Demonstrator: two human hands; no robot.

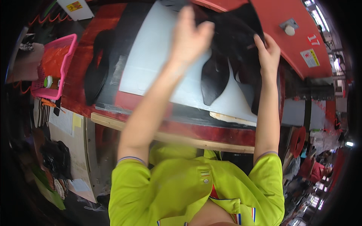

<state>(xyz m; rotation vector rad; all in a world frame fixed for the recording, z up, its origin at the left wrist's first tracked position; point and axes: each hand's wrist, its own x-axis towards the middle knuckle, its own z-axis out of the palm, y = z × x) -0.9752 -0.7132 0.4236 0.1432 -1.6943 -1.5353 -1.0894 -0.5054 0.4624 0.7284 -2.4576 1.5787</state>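
A black, soft-looking sheet with cut-out gaps [235, 34] spreads over the far right of a white board [149, 56]. My right hand [269, 55] has its thumb and fingers closed on the sheet's right edge. Smeared by motion, my left hand [191, 35] is over the board at the sheet's left side. Its thumb and fingers stand apart, and nothing shows between them. A leaf-shaped black piece [215, 81] lies on the board below the sheet. Farther left, long curved black pieces [96, 73] rest on the red worktable [77, 83].
A red machine panel [271, 19] with a pale knob [289, 30] rises at the far right. Left of the table hangs a pink basket [68, 64] holding a green-lidded jar [48, 81]. A wooden strip [181, 139] runs along the near edge. Another person [315, 169] is at far right.
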